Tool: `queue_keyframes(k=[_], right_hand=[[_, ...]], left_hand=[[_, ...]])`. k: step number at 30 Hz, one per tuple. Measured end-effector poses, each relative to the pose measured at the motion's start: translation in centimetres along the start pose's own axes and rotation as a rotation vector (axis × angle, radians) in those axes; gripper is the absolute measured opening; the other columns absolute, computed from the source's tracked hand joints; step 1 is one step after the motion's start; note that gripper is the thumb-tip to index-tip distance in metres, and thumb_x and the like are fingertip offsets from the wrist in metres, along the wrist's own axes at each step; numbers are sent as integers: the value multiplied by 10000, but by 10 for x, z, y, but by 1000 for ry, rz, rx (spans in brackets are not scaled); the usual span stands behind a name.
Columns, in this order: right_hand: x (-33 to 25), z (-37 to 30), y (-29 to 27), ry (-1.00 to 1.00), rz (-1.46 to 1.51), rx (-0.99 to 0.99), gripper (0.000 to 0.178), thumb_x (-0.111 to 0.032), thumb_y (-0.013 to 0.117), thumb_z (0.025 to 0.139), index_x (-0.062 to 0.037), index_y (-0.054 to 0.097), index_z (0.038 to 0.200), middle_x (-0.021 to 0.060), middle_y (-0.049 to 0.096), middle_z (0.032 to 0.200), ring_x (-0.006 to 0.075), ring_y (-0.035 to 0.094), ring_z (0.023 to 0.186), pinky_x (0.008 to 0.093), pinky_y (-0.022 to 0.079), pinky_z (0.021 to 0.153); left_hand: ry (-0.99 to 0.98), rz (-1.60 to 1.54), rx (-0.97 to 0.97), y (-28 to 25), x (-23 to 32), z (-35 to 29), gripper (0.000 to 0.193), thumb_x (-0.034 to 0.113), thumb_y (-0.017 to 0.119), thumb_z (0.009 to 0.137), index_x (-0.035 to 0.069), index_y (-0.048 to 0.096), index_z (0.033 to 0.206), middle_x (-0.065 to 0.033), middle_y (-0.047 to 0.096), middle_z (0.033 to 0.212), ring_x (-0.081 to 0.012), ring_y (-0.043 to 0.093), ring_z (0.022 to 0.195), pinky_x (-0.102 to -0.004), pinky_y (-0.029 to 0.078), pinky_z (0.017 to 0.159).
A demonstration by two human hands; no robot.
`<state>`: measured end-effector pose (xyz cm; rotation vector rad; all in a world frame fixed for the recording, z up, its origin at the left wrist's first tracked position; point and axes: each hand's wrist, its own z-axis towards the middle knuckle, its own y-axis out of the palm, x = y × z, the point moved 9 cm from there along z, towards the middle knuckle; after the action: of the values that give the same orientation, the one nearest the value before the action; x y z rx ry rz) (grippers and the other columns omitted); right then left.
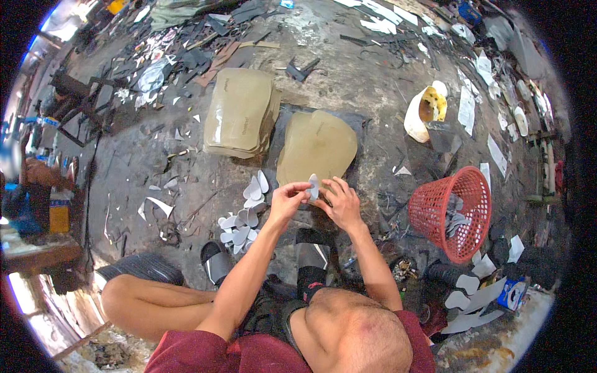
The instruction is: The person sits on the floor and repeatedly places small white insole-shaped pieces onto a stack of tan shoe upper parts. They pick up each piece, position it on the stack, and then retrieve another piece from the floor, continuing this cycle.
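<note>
A small pale grey oval cut-out stands upright between my hands, above the near edge of a stack of yellowish translucent sheets. My left hand pinches it along its left edge with thumb and fingertips. At its right side is my right hand, fingers apart and bent, the thumb close to the piece's lower end. Whether that thumb touches it I cannot tell. Left of my left wrist, more pale cut-outs lie in a loose heap on the floor, with several others just beyond.
A second pile of translucent sheets lies beyond to the left. On the right, a tilted red perforated basket holds grey scraps, and a cut-open white container has yellow residue inside. Dark scraps litter the far floor. A black sandal is near my left forearm.
</note>
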<state>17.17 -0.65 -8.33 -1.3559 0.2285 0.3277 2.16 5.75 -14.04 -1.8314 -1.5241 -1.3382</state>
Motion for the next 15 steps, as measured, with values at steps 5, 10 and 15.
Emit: queue_keyframes(k=[5, 10, 15], right_hand=[[19, 9, -12, 116, 128, 32, 412, -441, 802, 780, -208, 724, 1111, -7, 593, 1243, 293, 530, 1176, 443, 480, 970], [31, 28, -24, 269, 56, 24, 248, -357, 674, 931, -162, 713, 1078, 66, 685, 1004, 292, 634, 985, 448, 525, 817], [36, 38, -86, 454, 372, 386, 213, -193, 544, 1033, -49, 689, 1095, 160, 731, 978, 361, 698, 929, 461, 554, 770]], left_hand=[[-4, -77, -46, 9, 14, 13, 250, 11, 705, 858, -6, 716, 1108, -51, 719, 906, -110, 651, 786, -257, 535, 733], [-2, -35, -58, 7, 11, 18, 226, 24, 706, 872, 7, 727, 1096, -47, 719, 933, -125, 673, 811, -288, 572, 756], [598, 1011, 37, 28, 44, 13, 315, 133, 729, 819, 155, 760, 1132, -111, 677, 894, -301, 625, 835, -420, 507, 762]])
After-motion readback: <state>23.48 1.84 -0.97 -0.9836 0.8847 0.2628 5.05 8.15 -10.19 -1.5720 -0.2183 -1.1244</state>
